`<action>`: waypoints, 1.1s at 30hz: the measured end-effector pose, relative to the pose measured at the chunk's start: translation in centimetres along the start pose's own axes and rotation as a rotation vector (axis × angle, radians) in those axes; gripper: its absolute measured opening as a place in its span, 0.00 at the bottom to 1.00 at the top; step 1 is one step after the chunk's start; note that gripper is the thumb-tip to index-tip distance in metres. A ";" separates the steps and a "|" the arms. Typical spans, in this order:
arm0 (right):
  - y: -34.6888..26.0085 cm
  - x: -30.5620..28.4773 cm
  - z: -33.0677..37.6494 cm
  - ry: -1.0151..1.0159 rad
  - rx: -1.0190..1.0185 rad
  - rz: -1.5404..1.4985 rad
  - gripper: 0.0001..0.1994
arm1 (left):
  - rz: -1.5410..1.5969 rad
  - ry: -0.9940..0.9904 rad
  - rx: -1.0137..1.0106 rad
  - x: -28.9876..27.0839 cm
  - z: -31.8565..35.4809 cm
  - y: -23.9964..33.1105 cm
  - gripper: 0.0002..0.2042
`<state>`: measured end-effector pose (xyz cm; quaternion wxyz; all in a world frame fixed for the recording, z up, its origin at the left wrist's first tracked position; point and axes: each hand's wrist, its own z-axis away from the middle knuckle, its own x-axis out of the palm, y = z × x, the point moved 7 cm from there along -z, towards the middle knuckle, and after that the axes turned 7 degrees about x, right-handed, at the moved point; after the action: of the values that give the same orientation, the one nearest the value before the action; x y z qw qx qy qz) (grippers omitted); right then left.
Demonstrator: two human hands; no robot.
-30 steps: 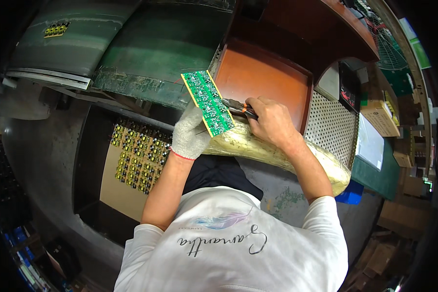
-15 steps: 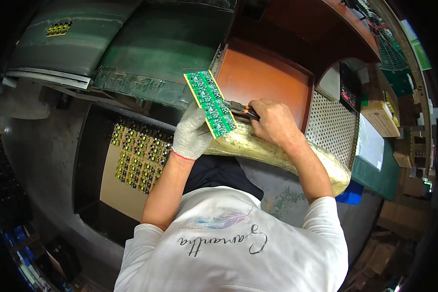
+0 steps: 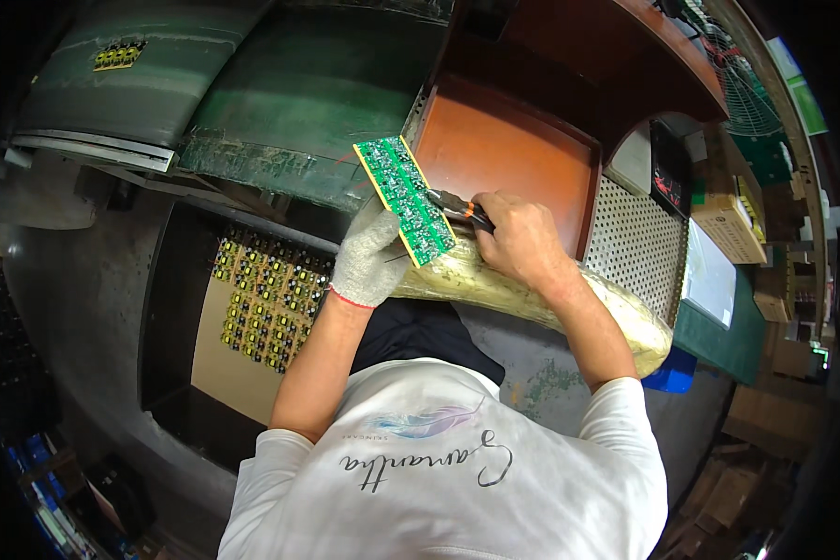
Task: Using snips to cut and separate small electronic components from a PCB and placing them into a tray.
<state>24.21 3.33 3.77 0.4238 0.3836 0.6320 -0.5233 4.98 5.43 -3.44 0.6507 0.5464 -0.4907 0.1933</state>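
My left hand [image 3: 367, 257], in a pale knit glove, grips a green circuit board panel [image 3: 403, 198] by its lower left edge. The panel is tilted, with its soldered side facing me and yellowish strips along both long edges. In my bare right hand [image 3: 522, 233] is a pair of cutting pliers [image 3: 462, 206] with orange and black handles. Their jaws reach the right edge of the panel, around its middle. Whether the jaws are closed on a lead is too small to tell.
An orange-brown tray [image 3: 504, 140] lies beyond my hands. Below it runs a plastic-wrapped padded roll [image 3: 616, 313]. At left, a black bin [image 3: 172, 373] holds several board panels [image 3: 268, 299] on cardboard. Another panel [image 3: 119, 56] rests on the dark green conveyor belt [image 3: 168, 65]. A perforated metal plate [image 3: 639, 243] sits right.
The pliers' jaws have shifted slightly along the panel's right edge, and the panel has moved a touch. On the belt, the small panel has slid slightly right.
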 end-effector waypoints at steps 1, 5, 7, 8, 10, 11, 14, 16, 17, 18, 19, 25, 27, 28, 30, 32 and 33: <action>0.0 0.0 -0.1 0.000 0.000 0.000 0.16 | 0.024 0.001 -0.009 -0.2 0.1 -0.1 0.27; -0.4 -0.3 -0.7 0.037 -0.021 0.035 0.16 | 0.051 0.033 -0.011 -0.4 0.1 -0.2 0.28; -0.1 -0.2 -0.8 0.031 -0.033 0.038 0.16 | 0.054 0.049 -0.006 -0.6 0.1 -0.1 0.28; 0.0 -0.2 -0.8 0.027 -0.039 0.040 0.16 | 0.055 0.044 -0.014 -0.6 0.1 -0.1 0.29; 0.6 0.1 -0.9 -0.011 -0.040 0.047 0.17 | 0.059 0.035 -0.028 -0.6 0.1 -0.1 0.29; 0.9 0.3 -1.0 -0.049 -0.041 0.054 0.18 | 0.059 0.035 -0.028 -0.6 0.1 -0.1 0.29; 1.1 0.7 -1.4 -0.050 -0.044 0.031 0.18 | 0.045 0.025 -0.031 -0.2 0.1 0.0 0.30; 0.9 0.5 -1.7 0.021 -0.050 -0.029 0.18 | 0.035 0.016 -0.029 0.0 0.0 0.1 0.30; 0.8 0.5 -2.0 0.022 -0.050 -0.029 0.18 | 0.025 0.009 -0.028 0.1 -0.1 0.1 0.30; 0.4 0.3 -2.4 0.030 -0.038 -0.008 0.17 | 0.015 0.003 -0.027 0.2 -0.1 0.2 0.30; 0.1 0.0 -2.8 0.039 -0.027 0.013 0.16 | 0.014 0.003 -0.027 0.3 -0.1 0.3 0.30; -0.4 -0.3 -3.1 0.116 -0.072 0.068 0.12 | -0.021 -0.063 -0.028 0.6 -0.4 0.3 0.31; 0.0 -0.2 -3.2 0.089 -0.052 0.054 0.13 | -0.020 -0.073 -0.019 0.6 -0.3 0.3 0.31; 0.2 -0.2 -3.3 0.077 -0.040 0.047 0.13 | -0.010 -0.049 -0.022 0.6 -0.1 0.3 0.31; 0.0 -0.8 -3.6 0.119 -0.042 0.036 0.13 | 0.010 -0.001 -0.030 0.5 0.2 0.2 0.31; -0.2 -1.5 -4.2 0.198 -0.047 0.010 0.12 | -0.004 -0.013 -0.041 0.4 0.1 0.2 0.31; -0.3 -1.4 -4.5 0.199 -0.046 0.011 0.12 | -0.016 -0.023 -0.052 0.2 0.1 0.2 0.31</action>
<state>23.87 7.65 5.63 0.3703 0.4274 0.6807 -0.4657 4.93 5.35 -3.16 0.6607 0.5353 -0.4984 0.1688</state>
